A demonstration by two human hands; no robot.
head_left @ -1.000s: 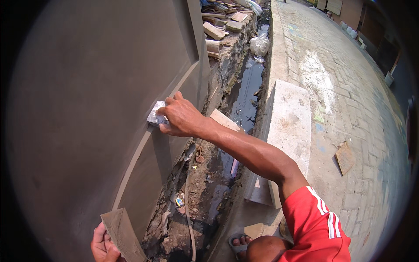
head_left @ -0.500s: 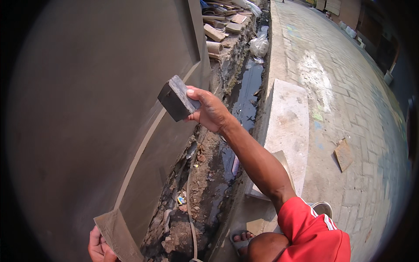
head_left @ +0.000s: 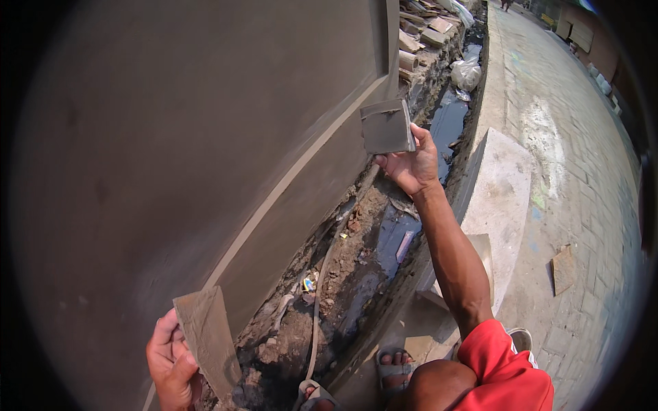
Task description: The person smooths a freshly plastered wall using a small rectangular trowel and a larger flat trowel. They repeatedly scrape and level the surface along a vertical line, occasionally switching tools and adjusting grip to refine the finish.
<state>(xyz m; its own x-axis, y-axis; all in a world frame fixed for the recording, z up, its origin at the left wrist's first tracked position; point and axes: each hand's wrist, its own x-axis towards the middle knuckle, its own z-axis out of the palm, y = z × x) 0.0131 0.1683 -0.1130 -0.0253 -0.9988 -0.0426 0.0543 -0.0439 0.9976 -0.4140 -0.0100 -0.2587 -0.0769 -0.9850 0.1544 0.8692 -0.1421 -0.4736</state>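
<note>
The left hand holds a board by its edge, fingers half curled; the right hand grips a block, thumb and fingers spread around its corner.

With the person facing twelve o'clock, I see the wall filling nine to nearly twelve, a narrow strip running along it. The left hand holds a thin board between nine and ten, before the wall; the right hand holds a block at twelve. The ditch runs toward twelve between wall and pavement, a hose in it between ten and eleven. Farther off at twelve, a plastic bag lies in the ditch, a rubble pile on its left bank. At one, a slab lies along its right edge; right of that, a loose piece lies on the pavement.
</note>
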